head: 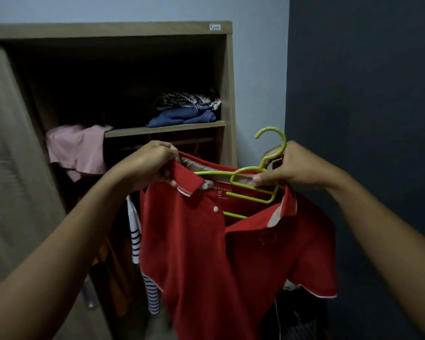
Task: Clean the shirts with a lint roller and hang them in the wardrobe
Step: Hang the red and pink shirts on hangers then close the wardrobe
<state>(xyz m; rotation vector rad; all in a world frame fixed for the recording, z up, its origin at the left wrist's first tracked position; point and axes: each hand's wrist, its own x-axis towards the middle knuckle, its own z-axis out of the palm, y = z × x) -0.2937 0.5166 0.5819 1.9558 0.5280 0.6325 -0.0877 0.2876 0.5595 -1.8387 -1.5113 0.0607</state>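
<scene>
We hold a red polo shirt [201, 246] — soft knit, white-trimmed collar, 2 white buttons — before the open wooden wardrobe [227, 94]. Our left hand [150, 165] pinches the collar's left side shut; our right hand [292, 168] grips the thin lime-green plastic hanger [271, 153], its curved hook above the fingers, its bars inside the neck opening.

hanger [253, 185]: left arm hidden inside red shirt [201, 253]
shirt hem: cut off by bottom edge
collar label [221, 192]: print too small to read
wardrobe [227, 94] interior: upper recess dark — contents unreadable
wardrobe sticker [215, 27]: lettering blurred
forearms: cut off at frame edges
</scene>
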